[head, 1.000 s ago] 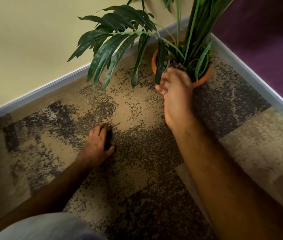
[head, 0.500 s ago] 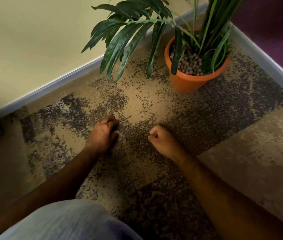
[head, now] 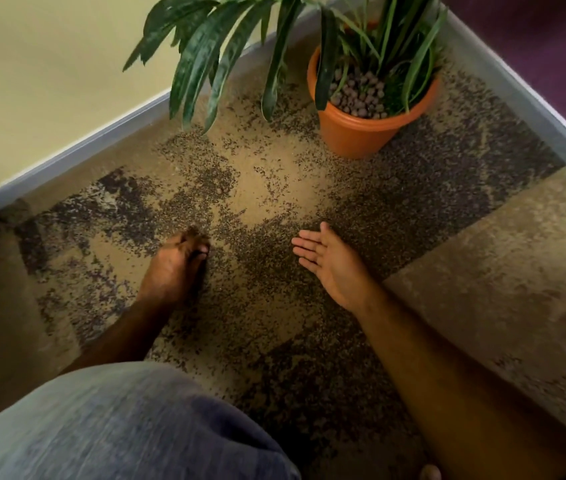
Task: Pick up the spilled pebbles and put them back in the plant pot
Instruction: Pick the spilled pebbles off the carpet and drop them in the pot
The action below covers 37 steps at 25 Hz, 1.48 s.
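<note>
An orange plant pot [head: 354, 136] stands on the carpet at the upper right, with grey-brown pebbles [head: 357, 95] around the green stems. One small loose pebble [head: 219, 190] lies on the tan carpet patch. My left hand [head: 177, 268] rests on the carpet left of centre, its fingers bunched together with the tips down. Whatever is inside them is hidden. My right hand [head: 326, 261] hovers to the right of it, flat and palm up, holding nothing, well short of the pot.
Long green leaves [head: 212, 53] hang over the carpet left of the pot. Grey skirting [head: 67, 157] and a cream wall close the left side, and a second skirting [head: 516, 88] runs behind the pot. My grey-clad knee [head: 118, 427] fills the lower left.
My right hand has come back from the pot's rim to the carpet, first as a fist and now spread flat. My left hand has drawn its fingers together on the same spot.
</note>
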Each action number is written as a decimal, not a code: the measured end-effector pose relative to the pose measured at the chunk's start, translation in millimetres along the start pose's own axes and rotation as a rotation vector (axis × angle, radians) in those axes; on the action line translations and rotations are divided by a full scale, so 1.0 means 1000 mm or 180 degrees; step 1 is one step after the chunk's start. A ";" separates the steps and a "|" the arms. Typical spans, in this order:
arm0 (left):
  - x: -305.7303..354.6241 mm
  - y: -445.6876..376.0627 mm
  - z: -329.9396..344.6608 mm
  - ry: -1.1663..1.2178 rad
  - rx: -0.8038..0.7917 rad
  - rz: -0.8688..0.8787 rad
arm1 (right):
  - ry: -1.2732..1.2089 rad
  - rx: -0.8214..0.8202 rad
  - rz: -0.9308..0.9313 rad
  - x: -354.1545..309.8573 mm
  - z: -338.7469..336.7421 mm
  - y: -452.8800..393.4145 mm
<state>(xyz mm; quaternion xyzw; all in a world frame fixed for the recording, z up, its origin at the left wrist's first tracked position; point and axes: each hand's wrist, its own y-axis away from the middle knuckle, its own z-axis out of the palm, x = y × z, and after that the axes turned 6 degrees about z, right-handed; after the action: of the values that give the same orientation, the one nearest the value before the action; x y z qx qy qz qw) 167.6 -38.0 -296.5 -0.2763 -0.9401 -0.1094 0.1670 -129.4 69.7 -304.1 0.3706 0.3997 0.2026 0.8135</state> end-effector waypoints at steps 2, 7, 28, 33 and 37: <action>0.001 -0.004 -0.003 0.0180 -0.0097 -0.0123 | -0.0520 -0.0136 0.0144 0.001 0.000 0.003; 0.016 -0.006 -0.009 0.0733 -0.0005 -0.0566 | -0.1258 -0.0449 0.0312 0.010 0.015 0.012; 0.123 -0.040 -0.038 0.1454 -0.0373 0.1039 | -0.1512 -0.0638 0.0114 0.021 0.021 0.013; 0.023 -0.027 -0.046 0.1349 0.0029 -0.0686 | -0.1613 -0.0539 0.0134 0.024 0.015 0.011; -0.036 0.025 -0.037 0.1375 -0.0253 -0.1546 | -0.1427 -0.0443 0.0104 0.024 0.018 0.008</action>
<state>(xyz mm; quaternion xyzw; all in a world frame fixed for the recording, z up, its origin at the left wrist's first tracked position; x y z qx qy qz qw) 219.9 -46.2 -272.8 -0.0207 -0.9164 -0.2388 0.3206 -100.3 82.3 -302.5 0.3558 0.1881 0.1554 0.9021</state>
